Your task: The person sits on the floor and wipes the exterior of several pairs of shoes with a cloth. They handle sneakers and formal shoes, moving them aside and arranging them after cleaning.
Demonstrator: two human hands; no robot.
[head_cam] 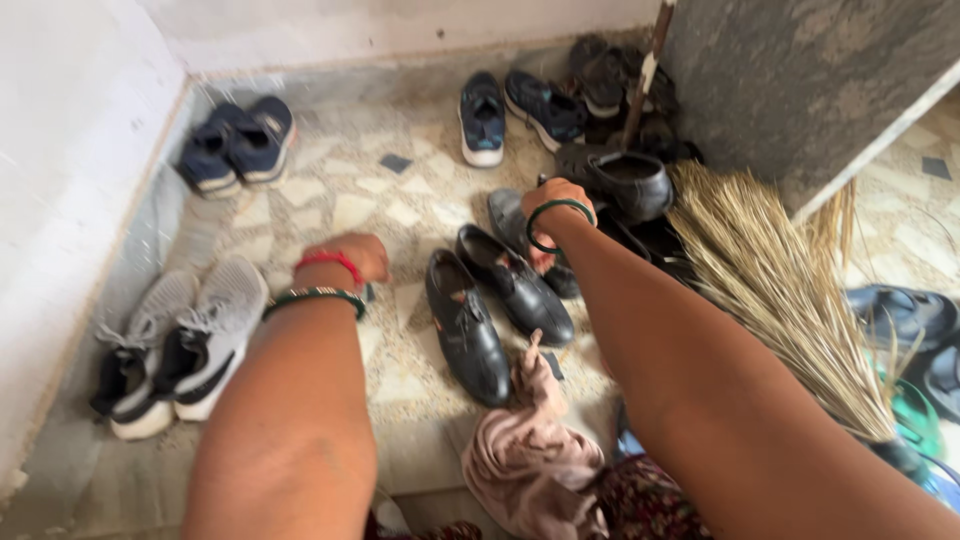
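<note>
Right hand: the right hand (556, 196), a green bangle on its wrist, reaches down over a dark grey flat shoe (512, 222) on the floor; its fingers point away from the camera and are hidden, so I cannot tell whether its grip is closed on the shoe.
Grey shoe: it lies directly under the right hand, just behind the pair of black leather lace-up shoes (495, 305) and beside a black slip-on shoe (625, 180).
Left hand: the left hand (352, 255), with red and green bangles, hovers in a loose fist above the stone-patterned floor (350, 200), just left of the black pair; it appears to hold nothing.
Left side: grey and white sneakers (185, 345) sit by the wall.
Far corner: navy sports shoes (237, 143) lie there.
Near edge: a crumpled pink cloth (525, 455) lies under the right forearm.
Right side: a straw broom (770, 285) slants across dark sandals.
</note>
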